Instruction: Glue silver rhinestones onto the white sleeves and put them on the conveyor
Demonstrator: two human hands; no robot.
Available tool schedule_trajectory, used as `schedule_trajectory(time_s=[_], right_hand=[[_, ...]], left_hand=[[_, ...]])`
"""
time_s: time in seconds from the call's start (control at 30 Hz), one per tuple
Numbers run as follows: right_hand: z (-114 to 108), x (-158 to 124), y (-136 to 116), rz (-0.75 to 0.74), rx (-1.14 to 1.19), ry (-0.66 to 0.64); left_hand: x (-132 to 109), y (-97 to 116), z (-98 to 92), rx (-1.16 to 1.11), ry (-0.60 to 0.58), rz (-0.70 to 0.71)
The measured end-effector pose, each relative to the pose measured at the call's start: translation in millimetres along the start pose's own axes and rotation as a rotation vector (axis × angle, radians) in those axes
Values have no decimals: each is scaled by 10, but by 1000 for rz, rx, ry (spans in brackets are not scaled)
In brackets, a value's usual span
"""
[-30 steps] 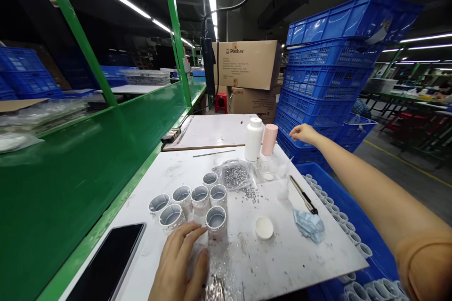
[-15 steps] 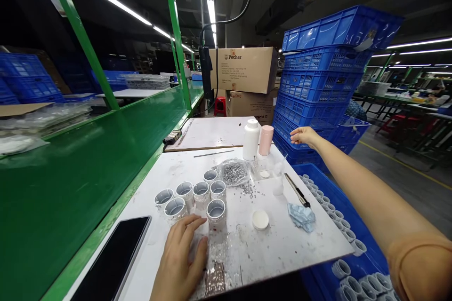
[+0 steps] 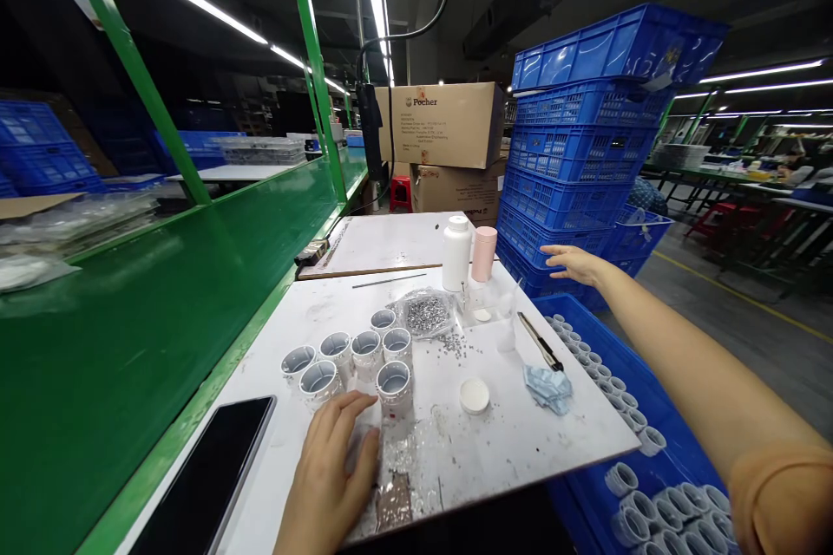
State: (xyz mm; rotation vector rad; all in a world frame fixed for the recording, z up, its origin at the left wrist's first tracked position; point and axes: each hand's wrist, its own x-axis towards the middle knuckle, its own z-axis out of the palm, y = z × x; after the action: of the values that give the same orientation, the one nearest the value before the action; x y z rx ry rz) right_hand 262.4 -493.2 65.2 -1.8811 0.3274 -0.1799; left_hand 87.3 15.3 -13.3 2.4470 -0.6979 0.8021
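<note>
My left hand [image 3: 331, 473] rests on the white work board [image 3: 514, 442], fingers curled and holding nothing. Its fingertips are beside a white cylindrical ring [image 3: 394, 388] with a silver inner lining, one of several standing in a group. Silver flakes [image 3: 396, 460] lie under and beside that hand. My right hand [image 3: 573, 264] reaches out open in the air, just right of a pink bottle [image 3: 484, 253] and a white plastic bottle [image 3: 456, 254], touching neither. A clear bag of silver granules [image 3: 426, 314] lies behind the rings.
A black phone [image 3: 208, 477] lies at the board's left, along a green bench wall [image 3: 162, 338]. A craft knife [image 3: 541, 341], white lid [image 3: 475, 395] and crumpled blue cloth [image 3: 547, 388] lie on the board. To the right stand a blue crate of white rings [image 3: 651, 486] and stacked blue crates [image 3: 579, 156].
The whole view has drifted slightly left and up as my head moved. My right hand has moved slightly right and its fingers have straightened. My left hand stays in place.
</note>
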Motion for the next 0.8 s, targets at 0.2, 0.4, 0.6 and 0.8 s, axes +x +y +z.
schedule_trajectory(time_s=[0.2, 0.4, 0.6, 0.8], right_hand=[[-156, -159, 36, -82, 89, -18], [-252, -285, 117, -153, -64, 233], [-273, -465, 389, -174, -232, 358], [-323, -824, 410, -103, -137, 149]], left_hand=[[-7, -36, 20, -9, -9, 21], [-6, -15, 15, -7, 2, -9], [-1, -14, 40, 2, -29, -34], [-6, -23, 47, -6, -40, -55]])
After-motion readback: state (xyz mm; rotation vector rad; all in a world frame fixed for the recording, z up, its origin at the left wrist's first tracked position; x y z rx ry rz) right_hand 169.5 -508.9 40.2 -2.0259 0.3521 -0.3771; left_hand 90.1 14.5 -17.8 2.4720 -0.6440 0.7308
